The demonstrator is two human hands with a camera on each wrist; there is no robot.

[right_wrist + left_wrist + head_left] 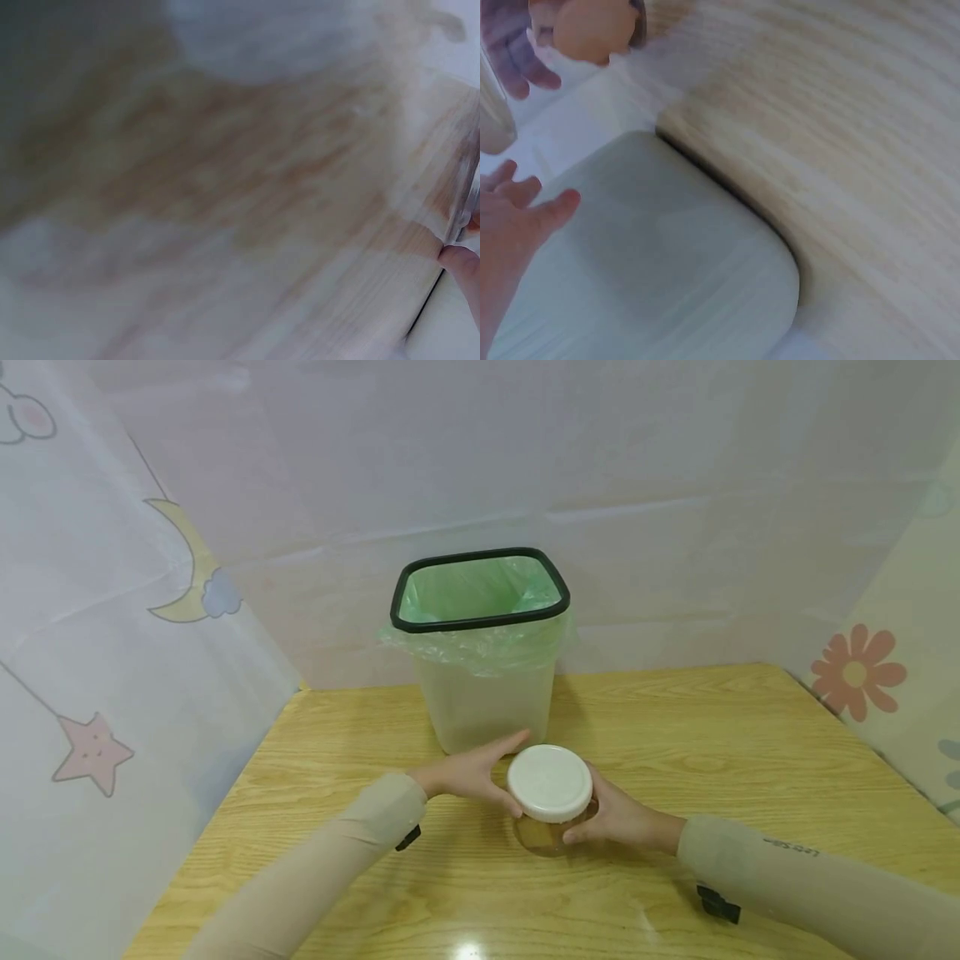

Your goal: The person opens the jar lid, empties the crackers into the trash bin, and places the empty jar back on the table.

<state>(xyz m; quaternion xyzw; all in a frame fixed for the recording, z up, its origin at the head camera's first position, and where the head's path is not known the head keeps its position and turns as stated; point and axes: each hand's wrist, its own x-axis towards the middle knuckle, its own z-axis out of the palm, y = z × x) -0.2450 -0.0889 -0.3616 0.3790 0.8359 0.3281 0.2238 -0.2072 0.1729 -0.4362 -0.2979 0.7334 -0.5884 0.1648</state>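
A clear jar [534, 835] with a round white lid [550, 782] is in front of me, over the table. My right hand [618, 810] grips the jar from its right side, thumb at the near wall and fingers around the back. On the other side is my left hand [476, 774], fingers straight and spread, its thumb tip right by the lid's left edge. In the left wrist view, the left hand [517, 225] reaches in with parted fingers. The right wrist view is mostly blurred; a fingertip [461, 264] shows against the clear wall at its right edge.
Just behind the hands stands a pale trash bin [487, 697] with a black rim [480, 625] and a green plastic liner [457, 589]. All of it is on a wood-grain table [675, 727]. Printed cloth walls [675, 560] enclose the back and sides.
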